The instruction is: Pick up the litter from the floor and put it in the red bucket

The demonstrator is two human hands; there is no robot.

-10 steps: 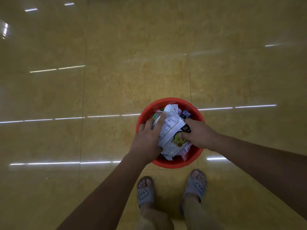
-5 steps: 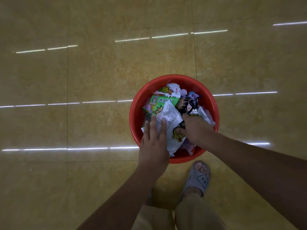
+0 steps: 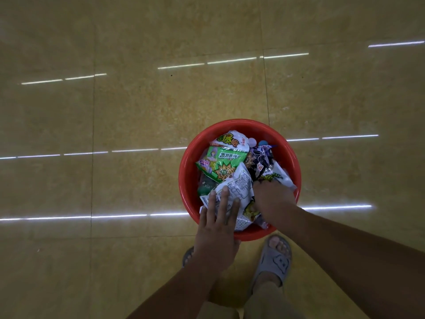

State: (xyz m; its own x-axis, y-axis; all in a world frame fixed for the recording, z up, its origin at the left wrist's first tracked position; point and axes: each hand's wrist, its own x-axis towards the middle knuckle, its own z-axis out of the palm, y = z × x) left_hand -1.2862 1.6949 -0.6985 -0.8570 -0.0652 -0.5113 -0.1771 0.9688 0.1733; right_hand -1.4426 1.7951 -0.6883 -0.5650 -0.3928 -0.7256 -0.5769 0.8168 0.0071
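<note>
The yellow tiled floor (image 3: 138, 111) fills nearly the whole head view, glossy, with lines of lamp light on it. The red bucket (image 3: 189, 162) stands on it, just in front of the person's feet in grey slippers (image 3: 273, 261).

All the litter that shows is already inside the bucket, heaped close to the rim: a green snack packet (image 3: 222, 161) and a dark purple packet (image 3: 258, 160) at the far side, and a white printed packet (image 3: 240, 186) on top at the near side.

Both hands are on this white packet. The left hand (image 3: 213, 229) lies flat over the near rim, and its fingers (image 3: 223, 202) are straight and a little spread, resting on the packet without curling round it. The right hand (image 3: 273, 201) is turned down into the heap. Its fingers are hidden under the knuckles, so I cannot tell if they pinch the packet or only push it.

I judge that the step in hand is the last part of placing: pressing the packet down so it stays in the bucket. The next move calls for lifting both hands straight up and letting go cleanly, so that the light, springy packets do not rise and slide over the rim.
</note>
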